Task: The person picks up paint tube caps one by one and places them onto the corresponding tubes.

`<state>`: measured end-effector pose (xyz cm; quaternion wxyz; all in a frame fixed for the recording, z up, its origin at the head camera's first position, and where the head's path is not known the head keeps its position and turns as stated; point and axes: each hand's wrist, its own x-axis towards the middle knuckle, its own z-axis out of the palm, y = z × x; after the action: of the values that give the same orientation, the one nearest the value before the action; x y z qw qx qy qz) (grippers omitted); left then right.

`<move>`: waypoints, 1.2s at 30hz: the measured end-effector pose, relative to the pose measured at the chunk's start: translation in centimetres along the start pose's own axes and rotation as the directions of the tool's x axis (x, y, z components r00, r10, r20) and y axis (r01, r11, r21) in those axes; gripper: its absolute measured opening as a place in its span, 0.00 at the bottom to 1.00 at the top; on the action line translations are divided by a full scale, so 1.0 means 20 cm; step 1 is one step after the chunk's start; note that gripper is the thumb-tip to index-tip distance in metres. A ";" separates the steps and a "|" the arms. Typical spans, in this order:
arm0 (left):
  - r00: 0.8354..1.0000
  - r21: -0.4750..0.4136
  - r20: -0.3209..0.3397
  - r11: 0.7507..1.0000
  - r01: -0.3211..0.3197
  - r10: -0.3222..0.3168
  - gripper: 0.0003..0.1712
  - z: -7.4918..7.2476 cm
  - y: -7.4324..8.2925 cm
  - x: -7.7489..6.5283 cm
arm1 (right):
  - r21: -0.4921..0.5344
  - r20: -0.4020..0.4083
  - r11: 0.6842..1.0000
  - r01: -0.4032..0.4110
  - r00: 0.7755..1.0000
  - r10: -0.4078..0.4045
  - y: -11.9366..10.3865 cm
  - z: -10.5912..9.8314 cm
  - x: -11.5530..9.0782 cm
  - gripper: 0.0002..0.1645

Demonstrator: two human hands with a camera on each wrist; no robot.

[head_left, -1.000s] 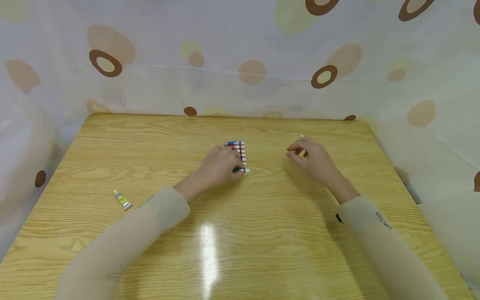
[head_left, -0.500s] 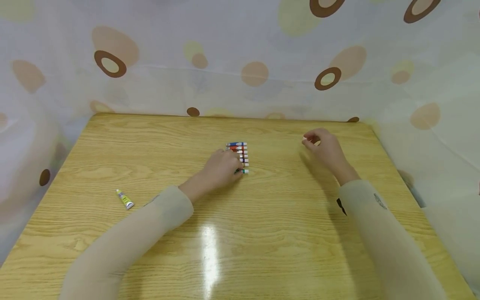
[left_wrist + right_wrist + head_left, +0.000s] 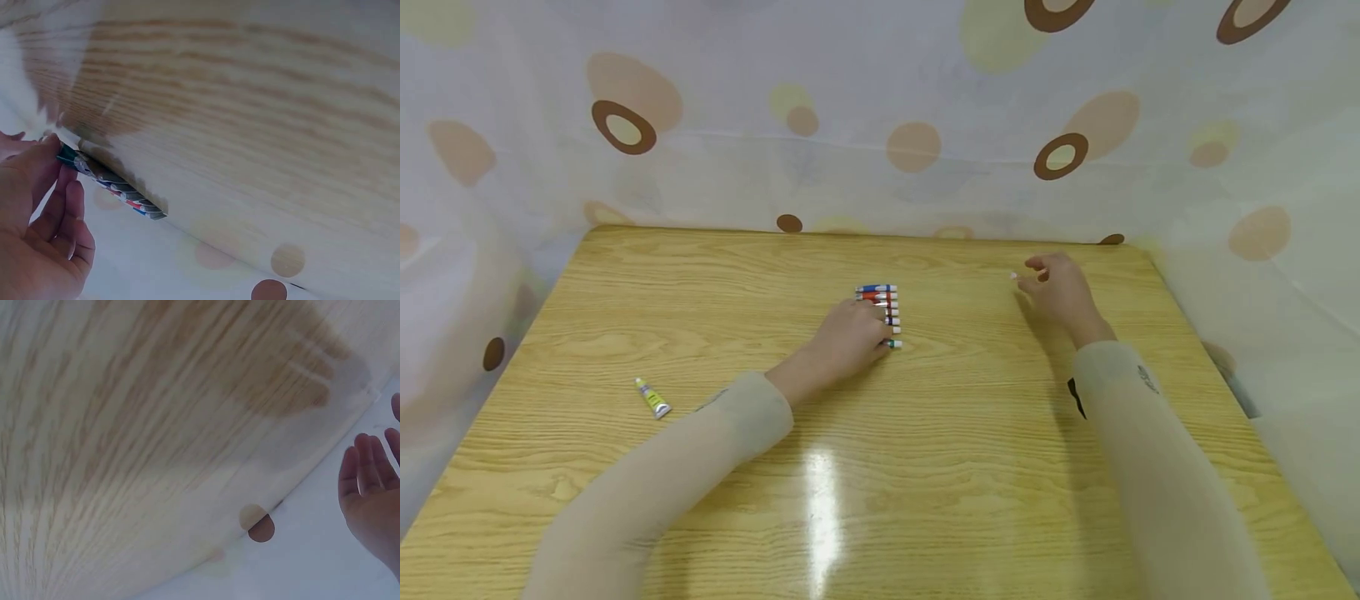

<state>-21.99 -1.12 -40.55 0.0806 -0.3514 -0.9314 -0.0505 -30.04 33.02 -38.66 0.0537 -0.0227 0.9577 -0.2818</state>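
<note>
In the head view my left hand (image 3: 850,337) holds a green-banded paint tube (image 3: 892,343) with a white cap, at the near end of a row of small paint tubes (image 3: 876,288). The left wrist view shows thumb and fingers of the left hand (image 3: 47,206) on the green tube (image 3: 67,156), the others lined up beyond it. My right hand (image 3: 1063,292) is over the table's far right part, thumb and fingers spread apart. A small white object (image 3: 1013,275) lies just left of its fingertips, its kind too small to tell. Straight fingers of the right hand (image 3: 372,487) show in the right wrist view.
A yellow paint tube (image 3: 652,397) lies alone on the left of the wooden table (image 3: 925,483). A patterned cloth (image 3: 850,167) hangs behind the table and along its sides.
My right hand has moved right and away from me to the small white object, closed its fingertips by it, then parted them. The left hand stays at the tube row.
</note>
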 end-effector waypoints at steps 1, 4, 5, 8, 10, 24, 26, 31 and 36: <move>1.000 -0.002 -0.003 1.000 0.003 -0.003 0.06 0.00 0.00 0.00 | -0.003 0.018 1.000 -0.003 1.000 0.003 0.01 0.00 0.00 0.31; 1.000 -0.011 -0.012 1.000 0.012 -0.012 0.06 0.00 0.00 0.00 | -0.020 0.066 1.000 0.002 0.998 -0.001 0.03 0.00 0.02 0.34; 1.000 -0.013 -0.013 1.000 0.013 -0.013 0.07 0.00 0.00 0.00 | -0.024 0.076 1.000 0.007 0.997 -0.005 0.03 0.00 0.03 0.34; 1.000 -0.014 -0.016 1.000 0.015 -0.015 0.07 0.00 0.00 0.00 | -0.025 0.100 1.000 0.019 0.995 -0.017 0.05 0.01 0.05 0.35; 1.000 -0.019 -0.017 1.000 0.015 -0.016 0.07 0.00 0.00 0.01 | -0.024 0.101 0.999 0.024 0.995 -0.022 0.05 0.02 0.06 0.34; 0.999 0.007 -0.047 1.000 0.023 -0.022 0.07 0.04 -0.01 0.04 | -0.032 0.017 0.998 0.054 0.998 -0.054 0.04 0.09 0.07 0.17; 0.999 0.010 -0.043 1.000 0.026 -0.025 0.07 0.04 -0.01 0.04 | -0.028 0.024 0.998 0.062 0.998 -0.061 0.03 0.10 0.07 0.17; 0.999 0.012 -0.035 0.999 0.033 -0.032 0.06 0.04 -0.01 0.04 | -0.034 0.041 0.997 0.068 0.997 -0.066 0.01 0.11 0.07 0.16; 0.999 -0.002 -0.029 0.999 0.042 -0.042 0.06 0.02 -0.02 0.02 | -0.039 0.043 0.996 0.078 0.996 -0.076 -0.01 0.12 0.06 0.15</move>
<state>-22.59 -1.01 -40.77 0.0926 -0.3310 -0.9373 -0.0579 -30.87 31.57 -40.65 0.0621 -0.0665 0.9603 -0.2636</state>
